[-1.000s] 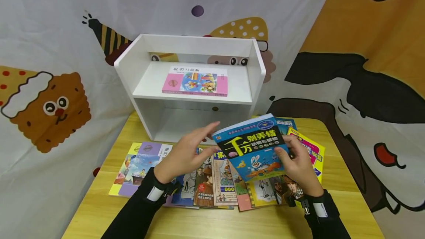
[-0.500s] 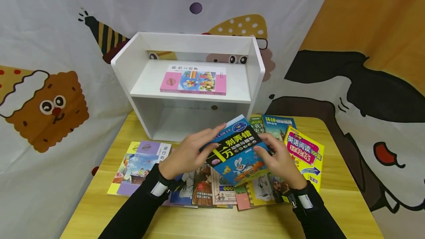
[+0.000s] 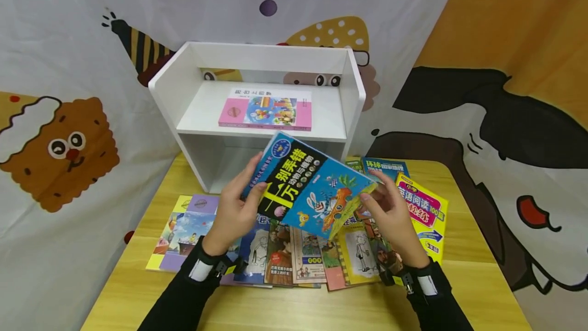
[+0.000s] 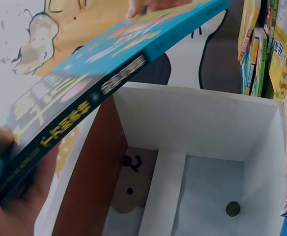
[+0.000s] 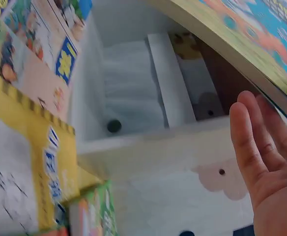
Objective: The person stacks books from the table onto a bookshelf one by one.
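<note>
A blue book [image 3: 317,183] with a black title band is held tilted above the table, in front of the white shelf [image 3: 328,114]. My left hand [image 3: 231,213] grips its left end, thumb on the cover. At the opposite corner, my right hand [image 3: 392,216] pinches the book between thumb and fingers. The left wrist view shows the black and blue spine of the book [image 4: 94,93]. In the right wrist view, the fingers of my right hand [image 5: 276,167] reach under the book's edge.
A pink book [image 3: 271,114] lies flat on the upper shelf board. Several books overlap on the wooden table [image 3: 275,310], including a purple one [image 3: 190,234] at left and a yellow one [image 3: 424,218] at right. A patterned cloth [image 3: 69,65] hangs behind.
The blue book has moved left and turned counterclockwise. My left hand, apart from it at first, has taken hold of its left end. My right hand has shifted to the lower right corner.
</note>
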{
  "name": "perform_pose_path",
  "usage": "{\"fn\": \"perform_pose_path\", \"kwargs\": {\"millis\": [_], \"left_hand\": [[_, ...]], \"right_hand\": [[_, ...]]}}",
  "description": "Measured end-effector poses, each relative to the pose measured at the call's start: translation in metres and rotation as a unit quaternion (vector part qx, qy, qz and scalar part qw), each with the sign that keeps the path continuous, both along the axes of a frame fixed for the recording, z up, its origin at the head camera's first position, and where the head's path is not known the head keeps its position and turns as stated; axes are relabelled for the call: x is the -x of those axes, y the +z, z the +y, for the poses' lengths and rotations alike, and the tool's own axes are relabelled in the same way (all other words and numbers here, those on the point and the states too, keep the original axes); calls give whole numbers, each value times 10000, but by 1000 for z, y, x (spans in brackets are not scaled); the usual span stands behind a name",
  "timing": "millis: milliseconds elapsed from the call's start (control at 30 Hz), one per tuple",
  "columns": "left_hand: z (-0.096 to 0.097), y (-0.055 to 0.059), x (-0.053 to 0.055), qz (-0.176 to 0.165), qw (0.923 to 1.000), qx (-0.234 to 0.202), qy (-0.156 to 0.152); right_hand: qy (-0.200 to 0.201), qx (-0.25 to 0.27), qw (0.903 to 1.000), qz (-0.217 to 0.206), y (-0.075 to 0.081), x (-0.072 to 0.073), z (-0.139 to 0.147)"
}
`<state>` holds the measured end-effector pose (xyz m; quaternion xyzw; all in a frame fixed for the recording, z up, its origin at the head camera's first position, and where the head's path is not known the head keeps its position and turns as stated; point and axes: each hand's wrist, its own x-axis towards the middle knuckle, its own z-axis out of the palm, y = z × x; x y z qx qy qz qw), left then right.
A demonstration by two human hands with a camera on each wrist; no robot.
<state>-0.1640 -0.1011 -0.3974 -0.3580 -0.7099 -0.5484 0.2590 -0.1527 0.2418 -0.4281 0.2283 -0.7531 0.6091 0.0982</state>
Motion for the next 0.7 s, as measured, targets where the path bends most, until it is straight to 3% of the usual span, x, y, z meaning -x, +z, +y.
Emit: {"fn": "perform_pose_path", "kwargs": {"millis": [167,367,533,700], "left_hand": [[-6,2,-5,-429,9961,-770,-3],[-8,-6,-6,-849,9888,-1230,-19],[-10,-16,-10,-1235,9841,-1271,119],[-12,-22,-16,-1634,9809,-1030,208]], "right_hand": [[396,581,9975,-89,-13,-4,-20],[632,613,9954,-383,-33,-10,-46],[845,926,9908,-512,-32,-14,-67],[533,834,9943,-405,-26,-15,-80]]}}
